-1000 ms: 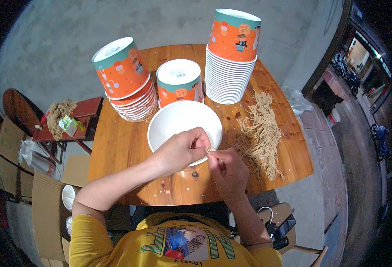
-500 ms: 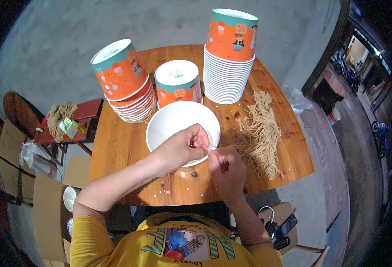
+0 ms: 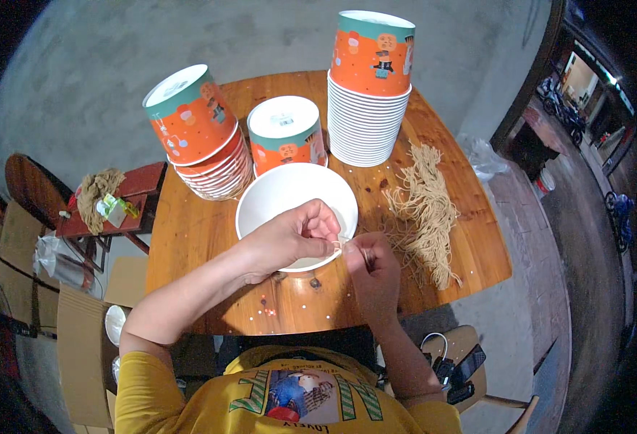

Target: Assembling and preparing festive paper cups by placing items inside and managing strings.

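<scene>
A white paper bucket (image 3: 279,197) stands mouth up on the wooden table in front of me. At its near right rim, my left hand (image 3: 289,235) pinches a short piece of tan string (image 3: 339,245) between thumb and fingers. My right hand (image 3: 374,273), fingers curled in, grips the same string just to the right. The fingertips of both hands nearly meet; they hide the knot or hole, if there is one. To the right lies a loose bundle of tan cords (image 3: 428,217), with thin strands trailing toward my right hand.
Upturned orange-and-green paper buckets stand behind: a leaning stack (image 3: 192,119) at left, a low one (image 3: 286,129) in the middle, a tall stack (image 3: 370,87) at right. A red bench (image 3: 143,189) with more cord (image 3: 98,195) is at left. A phone (image 3: 469,362) lies at lower right.
My right hand has shifted slightly right and up, its fingertips a little farther from my left hand's. The left hand keeps its pinch at the rim. The whole view has shifted slightly.
</scene>
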`<control>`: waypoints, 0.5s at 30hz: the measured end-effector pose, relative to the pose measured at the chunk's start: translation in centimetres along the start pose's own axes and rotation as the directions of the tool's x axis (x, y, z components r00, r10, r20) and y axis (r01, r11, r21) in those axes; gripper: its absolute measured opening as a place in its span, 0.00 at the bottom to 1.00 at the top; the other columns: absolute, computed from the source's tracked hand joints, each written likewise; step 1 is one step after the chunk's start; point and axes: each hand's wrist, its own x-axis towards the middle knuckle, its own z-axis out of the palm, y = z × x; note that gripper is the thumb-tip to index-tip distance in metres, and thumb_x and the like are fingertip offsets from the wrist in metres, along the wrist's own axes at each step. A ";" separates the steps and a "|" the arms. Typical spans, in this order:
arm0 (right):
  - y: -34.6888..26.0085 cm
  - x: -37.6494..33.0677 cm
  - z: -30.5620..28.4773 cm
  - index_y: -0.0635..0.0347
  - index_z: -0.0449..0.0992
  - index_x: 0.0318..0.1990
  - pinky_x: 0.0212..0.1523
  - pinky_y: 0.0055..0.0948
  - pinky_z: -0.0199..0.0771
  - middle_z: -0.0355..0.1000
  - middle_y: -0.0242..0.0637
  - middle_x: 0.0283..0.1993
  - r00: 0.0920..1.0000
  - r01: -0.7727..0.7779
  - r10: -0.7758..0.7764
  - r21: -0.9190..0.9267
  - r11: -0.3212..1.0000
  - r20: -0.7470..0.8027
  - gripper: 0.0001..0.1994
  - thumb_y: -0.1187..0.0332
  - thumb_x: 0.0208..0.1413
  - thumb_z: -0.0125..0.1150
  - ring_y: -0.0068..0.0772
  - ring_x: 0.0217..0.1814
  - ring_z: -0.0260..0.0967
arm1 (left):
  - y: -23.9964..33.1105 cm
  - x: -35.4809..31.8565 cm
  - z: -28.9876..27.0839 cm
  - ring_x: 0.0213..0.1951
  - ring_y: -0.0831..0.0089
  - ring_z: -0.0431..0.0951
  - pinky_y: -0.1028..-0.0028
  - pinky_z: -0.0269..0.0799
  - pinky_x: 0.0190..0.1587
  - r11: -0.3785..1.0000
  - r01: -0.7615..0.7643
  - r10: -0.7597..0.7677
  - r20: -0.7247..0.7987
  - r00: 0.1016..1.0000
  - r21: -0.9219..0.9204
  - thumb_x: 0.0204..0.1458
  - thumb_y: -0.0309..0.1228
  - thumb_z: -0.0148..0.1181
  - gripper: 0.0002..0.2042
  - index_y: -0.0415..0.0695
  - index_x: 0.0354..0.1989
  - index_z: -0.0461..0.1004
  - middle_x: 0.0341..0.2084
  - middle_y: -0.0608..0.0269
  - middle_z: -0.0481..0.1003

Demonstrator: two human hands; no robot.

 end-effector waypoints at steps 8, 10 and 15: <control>0.6 0.1 -0.3 0.60 0.71 0.33 0.28 0.14 0.57 0.61 0.20 0.24 0.994 0.113 -0.113 -0.036 0.993 0.010 0.03 0.72 0.55 0.58 0.10 0.25 0.54 | -0.2 0.2 0.0 0.34 0.82 0.69 0.82 0.66 0.40 0.999 0.015 -0.015 -0.011 1.000 0.033 0.50 0.18 0.56 0.09 0.41 0.38 0.68 0.29 0.69 0.69; 0.8 0.1 -0.2 0.60 0.71 0.33 0.28 0.14 0.57 0.61 0.20 0.24 0.990 0.140 -0.141 -0.055 0.989 0.001 0.03 0.73 0.54 0.58 0.11 0.26 0.54 | 0.0 0.2 0.0 0.34 0.83 0.70 0.82 0.67 0.40 0.998 0.022 -0.022 -0.003 1.000 0.056 0.51 0.19 0.56 0.09 0.41 0.39 0.68 0.30 0.69 0.70; 0.7 -0.1 -0.3 0.60 0.71 0.34 0.29 0.14 0.57 0.62 0.20 0.25 0.997 0.078 -0.077 -0.016 0.997 0.017 0.02 0.73 0.55 0.58 0.10 0.26 0.54 | 0.0 0.2 -0.5 0.37 0.82 0.71 0.81 0.68 0.42 0.997 0.066 -0.068 0.064 0.996 0.034 0.52 0.20 0.54 0.08 0.41 0.41 0.68 0.33 0.68 0.71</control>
